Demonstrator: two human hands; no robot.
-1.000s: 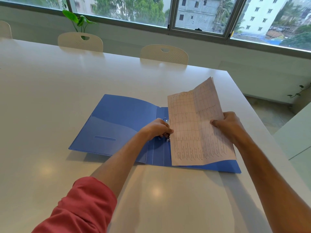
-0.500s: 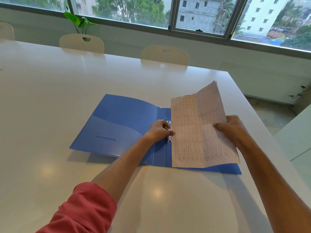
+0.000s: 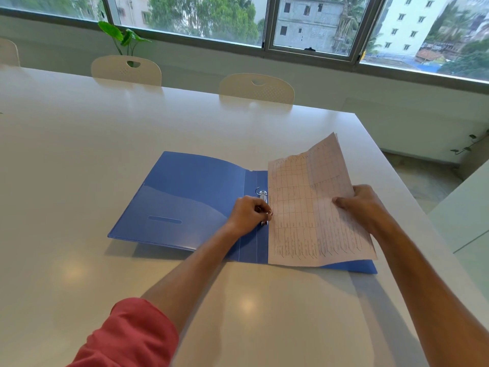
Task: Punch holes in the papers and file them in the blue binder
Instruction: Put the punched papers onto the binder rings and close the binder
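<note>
The blue binder (image 3: 190, 197) lies open on the white table (image 3: 79, 154). Its metal ring clip (image 3: 262, 195) sits on the spine, with one ring showing above my left hand. My left hand (image 3: 250, 213) pinches the left edge of the papers (image 3: 309, 207) right at the clip. The papers are pale sheets printed with a grid table, lying over the binder's right half with their far right corner curled upward. My right hand (image 3: 362, 205) grips their right edge, thumb on top. No hole punch is in view.
Two cream chairs (image 3: 256, 87) (image 3: 126, 70) stand along the table's far side, a third at the far left edge. A green plant (image 3: 124, 38) rises by the window. The table's right edge runs just past my right hand; another pale surface (image 3: 465, 215) stands to the right.
The papers have shifted slightly right and settled lower over the binder's right half. My left hand stays at the ring clip, and one ring now shows above it.
</note>
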